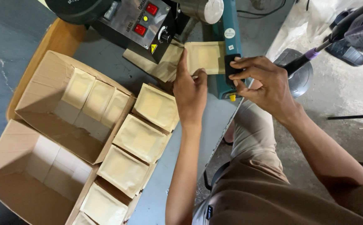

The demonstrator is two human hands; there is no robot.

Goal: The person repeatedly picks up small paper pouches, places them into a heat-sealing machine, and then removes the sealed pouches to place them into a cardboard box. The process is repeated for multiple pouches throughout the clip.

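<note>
The flat tan pouch [204, 57] lies across the teal sealing machine [227, 46], its edge under the bar, and both of your hands are on it or right by it. Your left hand [190, 89] has its grip narrow on the pouch's near left edge: the forefinger runs up along that edge and the thumb meets the paper at the lower corner. Your right hand [262, 81] sits just right of the pouch, its grip closed round the machine's black handle [232, 66], fingers over the top and thumb underneath; whether it is pressing down, you cannot tell from this angle.

Just left of your left grip, a sheet of brown paper [162, 62] lies under the pouch's corner. Beyond it stands a grey control box [137, 18] with two red switches and a yellow light.

Below your left wrist, a row of filled tan pouches [142, 137] overlaps along the grey counter [212, 121], running down and to the left. Further left, two open cardboard boxes stand side by side: the upper box [48, 98] holds three pouches upright against its far wall, and the lower box [6, 175] seems bare inside.

Right of your right forearm, well apart, a dark stool seat [302, 75] stands on the concrete floor [339, 100].
</note>
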